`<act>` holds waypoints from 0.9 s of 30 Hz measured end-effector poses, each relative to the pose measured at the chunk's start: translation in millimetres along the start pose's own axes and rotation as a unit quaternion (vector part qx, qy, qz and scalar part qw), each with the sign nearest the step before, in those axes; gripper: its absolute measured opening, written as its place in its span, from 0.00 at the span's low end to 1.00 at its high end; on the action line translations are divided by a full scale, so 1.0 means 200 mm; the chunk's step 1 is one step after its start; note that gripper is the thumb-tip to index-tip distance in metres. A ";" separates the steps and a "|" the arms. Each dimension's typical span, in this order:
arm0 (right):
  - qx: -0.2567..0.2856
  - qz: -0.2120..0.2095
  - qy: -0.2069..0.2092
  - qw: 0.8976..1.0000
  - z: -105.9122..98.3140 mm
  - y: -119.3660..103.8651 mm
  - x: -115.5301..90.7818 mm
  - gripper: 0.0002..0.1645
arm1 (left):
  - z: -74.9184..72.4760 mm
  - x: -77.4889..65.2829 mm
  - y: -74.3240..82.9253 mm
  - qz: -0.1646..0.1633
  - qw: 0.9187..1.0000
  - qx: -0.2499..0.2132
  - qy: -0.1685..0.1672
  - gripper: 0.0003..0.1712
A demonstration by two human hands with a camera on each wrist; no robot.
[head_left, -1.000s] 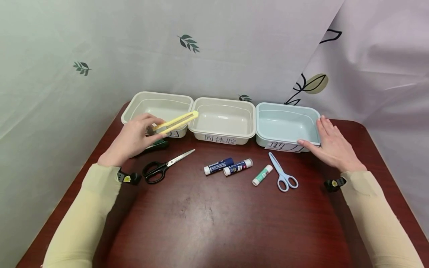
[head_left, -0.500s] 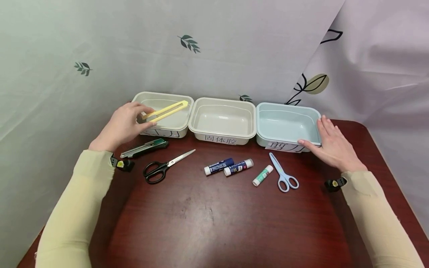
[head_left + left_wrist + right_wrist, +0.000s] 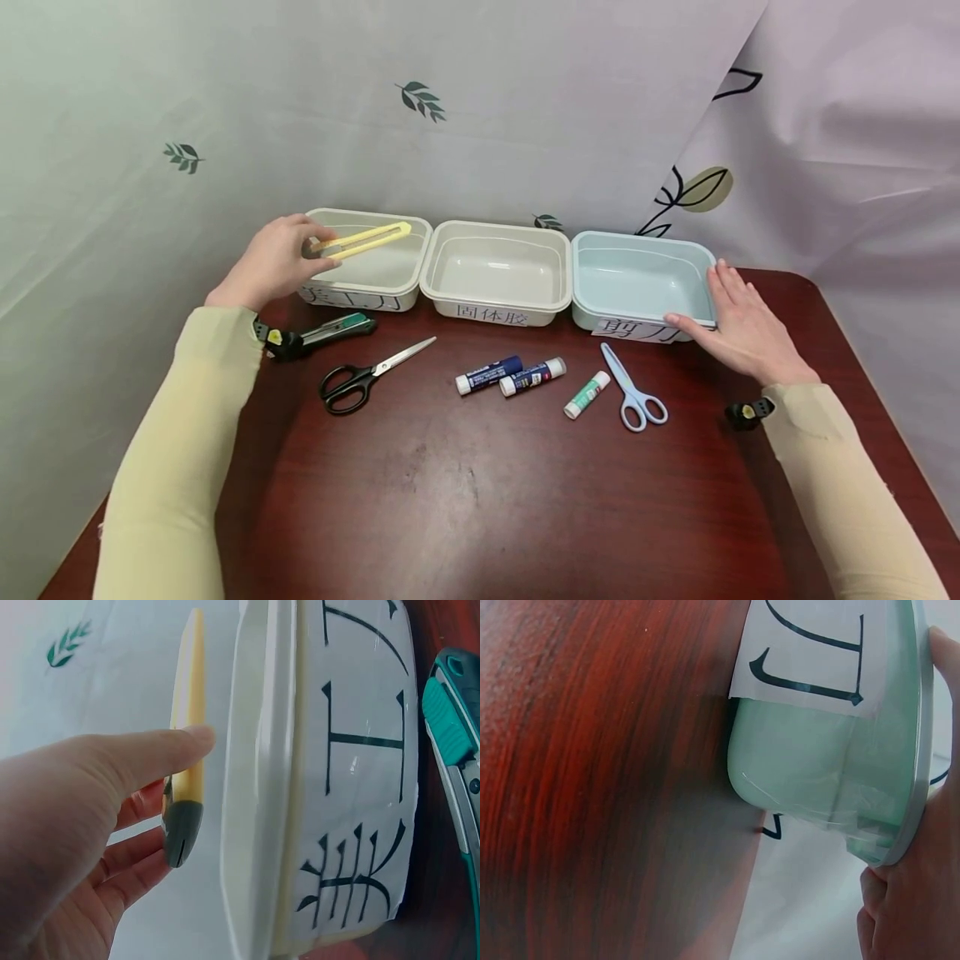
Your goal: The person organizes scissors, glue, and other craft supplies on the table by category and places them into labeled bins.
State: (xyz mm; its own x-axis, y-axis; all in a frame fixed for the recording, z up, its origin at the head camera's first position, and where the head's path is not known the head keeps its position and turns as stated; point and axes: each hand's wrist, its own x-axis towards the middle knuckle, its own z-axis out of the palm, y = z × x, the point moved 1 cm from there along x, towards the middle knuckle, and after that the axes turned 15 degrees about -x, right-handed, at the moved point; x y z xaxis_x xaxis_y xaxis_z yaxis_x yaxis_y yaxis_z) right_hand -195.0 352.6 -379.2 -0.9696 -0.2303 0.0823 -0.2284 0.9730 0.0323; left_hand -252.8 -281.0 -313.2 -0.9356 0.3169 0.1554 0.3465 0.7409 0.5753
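Twelve o'clock is straight ahead of me. My left hand (image 3: 273, 262) is pinching a long, thin yellow plastic craft knife (image 3: 189, 705) with a grey end, thumb on one side and fingers on the other. The knife is up over the cream plastic tub with round corners (image 3: 386, 268), which sits at eleven o'clock on the shiny red-brown table (image 3: 480, 483). The yellow tip points between two and three o'clock, and there is a gap between the knife and the tub's edge.

The white paper sign (image 3: 364, 772) on this tub says craft knife in big black writing, so I think I am at the step of putting the knife away. Next I need to bring it down inside, miss the rim, and let go softly near the bottom.

My right hand (image 3: 750, 329) grips nothing. Its fingers lie straight against the three o'clock end of the pale blue plastic tub (image 3: 645, 283), with the thumb on the front rim, maybe to steady it.

At seven o'clock from the cream tub, a green and black craft knife (image 3: 337, 329) lies on the table. I guess that one could go in after
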 end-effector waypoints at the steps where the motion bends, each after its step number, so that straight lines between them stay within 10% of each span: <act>1: 0.000 0.000 0.000 1.000 0.00 0.00 0.00 0.62 | 0.00 0.01 -0.01 -0.005 1.000 -0.001 -0.004 0.23; 14: 0.004 -0.001 0.000 1.000 0.00 0.00 0.00 0.62 | 0.06 0.08 -0.13 -0.035 0.999 -0.024 -0.020 0.21; 27: 0.000 0.001 -0.003 1.000 -0.01 -0.01 0.00 0.62 | 0.07 0.08 -0.13 -0.063 0.997 -0.036 -0.008 0.42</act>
State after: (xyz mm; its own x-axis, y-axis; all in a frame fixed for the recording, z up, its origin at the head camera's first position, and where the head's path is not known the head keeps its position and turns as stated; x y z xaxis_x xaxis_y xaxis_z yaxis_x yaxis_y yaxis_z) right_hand -193.8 351.2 -377.9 -0.9706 -0.2281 0.0771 -0.2261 0.9735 0.0330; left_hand -276.3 -285.7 -337.2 -0.9699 0.2343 0.0665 0.2208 0.7306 0.6461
